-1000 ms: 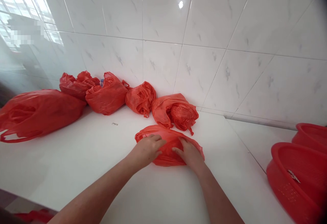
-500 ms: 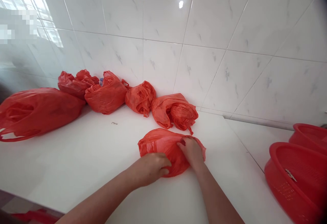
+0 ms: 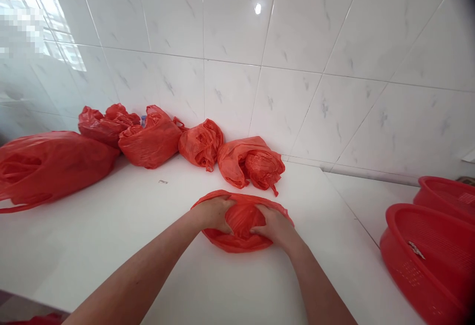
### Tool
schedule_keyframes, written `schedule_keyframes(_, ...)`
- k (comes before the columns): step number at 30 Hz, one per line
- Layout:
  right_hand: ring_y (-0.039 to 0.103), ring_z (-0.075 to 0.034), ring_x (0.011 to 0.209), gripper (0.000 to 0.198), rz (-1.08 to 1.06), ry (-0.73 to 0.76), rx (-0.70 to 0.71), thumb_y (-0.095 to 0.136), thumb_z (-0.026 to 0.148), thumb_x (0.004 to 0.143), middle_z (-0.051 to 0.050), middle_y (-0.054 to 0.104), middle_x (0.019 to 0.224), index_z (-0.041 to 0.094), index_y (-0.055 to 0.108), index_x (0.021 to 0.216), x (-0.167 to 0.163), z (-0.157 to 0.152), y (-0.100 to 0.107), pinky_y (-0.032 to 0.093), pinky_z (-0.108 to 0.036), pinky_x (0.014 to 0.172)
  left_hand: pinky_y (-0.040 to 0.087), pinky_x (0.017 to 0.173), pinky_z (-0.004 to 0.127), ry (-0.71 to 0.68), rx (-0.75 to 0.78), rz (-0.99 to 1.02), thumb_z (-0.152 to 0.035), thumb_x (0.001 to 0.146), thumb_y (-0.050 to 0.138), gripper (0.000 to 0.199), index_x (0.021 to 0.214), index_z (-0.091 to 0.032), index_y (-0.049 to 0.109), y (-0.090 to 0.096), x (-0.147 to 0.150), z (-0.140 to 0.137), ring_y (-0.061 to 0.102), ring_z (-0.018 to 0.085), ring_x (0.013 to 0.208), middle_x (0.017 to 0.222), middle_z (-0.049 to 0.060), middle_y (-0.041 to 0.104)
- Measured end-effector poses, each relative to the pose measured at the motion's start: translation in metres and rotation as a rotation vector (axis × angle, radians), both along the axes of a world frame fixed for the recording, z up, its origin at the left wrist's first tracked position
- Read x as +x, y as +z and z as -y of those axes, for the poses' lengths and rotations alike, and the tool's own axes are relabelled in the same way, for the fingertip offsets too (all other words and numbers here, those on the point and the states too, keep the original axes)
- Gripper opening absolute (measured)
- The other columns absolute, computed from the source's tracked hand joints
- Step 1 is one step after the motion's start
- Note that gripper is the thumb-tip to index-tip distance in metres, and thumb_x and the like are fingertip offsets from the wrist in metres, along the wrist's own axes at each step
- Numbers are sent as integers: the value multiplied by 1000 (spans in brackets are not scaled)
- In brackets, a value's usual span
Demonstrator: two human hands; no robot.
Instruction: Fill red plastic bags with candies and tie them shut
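Left hand [image 3: 215, 214] and right hand [image 3: 272, 223], grips spread, are holding open a red plastic bag [image 3: 239, 246], likely needing gentleness next.

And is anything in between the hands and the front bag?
No, nothing visible: the left hand and right hand both touch the front bag. The nearest other bag lies behind it, toward the wall.

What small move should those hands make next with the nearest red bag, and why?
Perhaps bring the left hand and right hand gently together: they sit on opposite sides of the red lump, with the bag spread around it.
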State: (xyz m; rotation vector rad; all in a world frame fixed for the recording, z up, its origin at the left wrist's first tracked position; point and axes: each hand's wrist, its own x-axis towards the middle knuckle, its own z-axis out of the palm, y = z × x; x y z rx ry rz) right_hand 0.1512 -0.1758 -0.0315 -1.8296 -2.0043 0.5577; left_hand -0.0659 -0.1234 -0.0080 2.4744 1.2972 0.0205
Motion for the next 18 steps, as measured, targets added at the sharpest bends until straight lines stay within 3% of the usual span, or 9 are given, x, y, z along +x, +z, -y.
schedule_keyframes(3,51,-22,113,49,-17,20,183,64,35,75,-6,57,124,20,56,120,1,1,6,41,-33,93,41,94,43,-18,22,18,-51,53,73,91,135,-30,39,-16,-3,-8,35,35,129,148,7,29)
schedule_keyframes(6,57,-19,99,23,4,69,367,55,28,82,-4,64,107,21,65,103,-8,6,13,42,-32,87,39,97,42,-22,79,68,-47,60,71,83,135,-28,40,-23,-1,-10,35,33,129,147,9,32)
schedule_keyframes(10,57,-18,82,22,76,134,227,66,30,72,-2,63,90,23,67,93,-16,7,14,43,-30,71,42,94,35,-90,210,133,-27,75,60,48,123,-25,53,-13,3,-3,49,25,118,131,6,51)
schedule_keyframes(13,55,-18,79,23,119,107,124,69,28,65,-2,58,86,23,67,87,-14,6,8,41,-27,63,42,90,32,-171,324,175,-17,79,53,35,112,-25,59,-2,4,9,55,21,106,114,4,61)
schedule_keyframes(15,54,-17,79,27,130,93,80,69,25,61,-2,57,88,24,66,89,-10,7,7,40,-26,61,44,87,31,-196,287,167,-23,76,59,36,112,-26,60,0,3,14,57,21,101,109,3,63)
schedule_keyframes(18,55,-16,79,41,121,74,-27,67,22,58,0,57,95,29,64,98,-4,12,11,39,-24,58,46,82,34,-114,168,108,-29,62,71,57,117,-27,58,-6,-1,15,57,27,103,121,5,59)
